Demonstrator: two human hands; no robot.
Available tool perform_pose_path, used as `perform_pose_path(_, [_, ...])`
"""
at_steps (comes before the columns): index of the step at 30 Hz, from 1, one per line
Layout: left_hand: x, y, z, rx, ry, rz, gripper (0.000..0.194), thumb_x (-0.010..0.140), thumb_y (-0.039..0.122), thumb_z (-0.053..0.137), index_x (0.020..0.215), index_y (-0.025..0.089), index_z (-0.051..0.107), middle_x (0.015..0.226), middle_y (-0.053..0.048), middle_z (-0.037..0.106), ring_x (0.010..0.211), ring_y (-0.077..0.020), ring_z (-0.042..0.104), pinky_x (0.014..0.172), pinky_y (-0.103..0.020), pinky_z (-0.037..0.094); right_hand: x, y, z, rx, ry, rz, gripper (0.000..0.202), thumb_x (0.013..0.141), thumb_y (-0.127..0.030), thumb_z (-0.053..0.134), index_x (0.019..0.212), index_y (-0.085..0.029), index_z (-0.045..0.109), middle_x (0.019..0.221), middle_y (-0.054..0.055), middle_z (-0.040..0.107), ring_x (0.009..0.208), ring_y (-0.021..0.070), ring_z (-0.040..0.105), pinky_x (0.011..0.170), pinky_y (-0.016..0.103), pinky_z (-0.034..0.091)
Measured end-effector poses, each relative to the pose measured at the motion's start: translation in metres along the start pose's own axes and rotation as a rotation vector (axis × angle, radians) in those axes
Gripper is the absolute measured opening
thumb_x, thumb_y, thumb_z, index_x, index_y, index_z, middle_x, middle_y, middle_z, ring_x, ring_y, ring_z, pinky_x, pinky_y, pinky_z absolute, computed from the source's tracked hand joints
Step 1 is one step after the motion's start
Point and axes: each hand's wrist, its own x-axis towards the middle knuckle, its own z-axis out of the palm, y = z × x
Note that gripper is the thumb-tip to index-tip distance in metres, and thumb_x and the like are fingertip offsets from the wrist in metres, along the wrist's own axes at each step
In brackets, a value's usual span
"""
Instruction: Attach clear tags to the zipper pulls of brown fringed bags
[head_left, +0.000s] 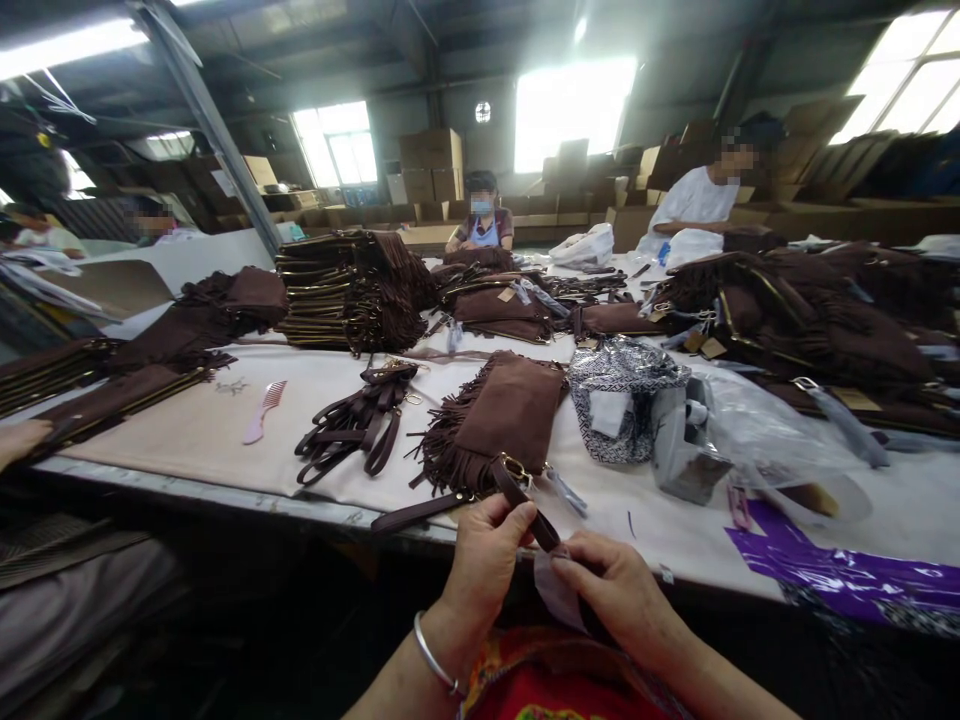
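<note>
My left hand [484, 555], with a silver bangle at the wrist, pinches a dark brown strap [525, 505] near the table's front edge. The fingers of my right hand [611, 585] are closed on the strap's lower end, where a pale translucent wrapping piece [559, 592] hangs. The strap runs up to a gold clasp beside a brown fringed pouch [510, 405] lying flat just beyond my hands. Another dark strap [420, 512] lies at the table edge, left of my hands. To the left of the pouch is a bunch of looped brown straps [352, 425].
A pink comb [259, 425] lies left. A tall stack of brown pouches [345, 290] stands behind, with more heaped right [817, 310]. A patterned bag [619, 390], a grey box [686, 450] and purple plastic [832, 560] lie rightward. Other people work around the table; one hand [22, 440] shows far left.
</note>
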Motion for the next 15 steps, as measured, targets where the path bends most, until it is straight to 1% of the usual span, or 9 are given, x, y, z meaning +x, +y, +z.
perform_pose_path(3, [-0.002,-0.001,0.001,0.002,-0.005,-0.001,0.028,0.077,0.041,0.071,0.082,0.013,0.070,0.075,-0.003,0.067,0.067,-0.0139,0.057,0.062,-0.024,0.044,0.000,0.002,0.000,0.017,-0.001,0.027,0.021,0.079,-0.035,0.061,0.076,-0.018,0.074,0.075,0.003,0.071,0.075,0.0207,0.062,0.071,0.029,0.045])
perform_pose_path(7, [-0.005,0.002,-0.001,0.041,0.021,-0.003,0.028,0.076,0.041,0.072,0.083,0.014,0.071,0.077,-0.003,0.067,0.070,-0.0155,0.058,0.064,-0.024,0.046,0.001,0.004,-0.001,0.014,-0.004,0.043,0.025,0.081,-0.038,0.060,0.078,-0.019,0.075,0.077,0.003,0.071,0.076,0.0216,0.063,0.071,0.029,0.045])
perform_pose_path(12, [-0.010,0.005,-0.007,0.169,0.028,0.072,0.026,0.076,0.040,0.071,0.082,0.015,0.073,0.075,-0.002,0.067,0.072,-0.0168,0.058,0.066,-0.024,0.047,0.002,0.004,0.001,0.020,0.000,0.037,0.026,0.081,-0.039,0.060,0.081,-0.019,0.076,0.081,0.004,0.073,0.080,0.0232,0.064,0.074,0.030,0.046])
perform_pose_path(15, [-0.011,0.005,-0.008,0.195,0.028,0.084,0.023,0.079,0.038,0.069,0.083,0.015,0.073,0.078,-0.002,0.067,0.075,-0.0172,0.058,0.068,-0.025,0.047,0.001,0.004,0.002,0.013,-0.014,0.021,0.024,0.081,-0.036,0.060,0.080,-0.019,0.076,0.079,0.004,0.072,0.079,0.0225,0.064,0.074,0.030,0.046])
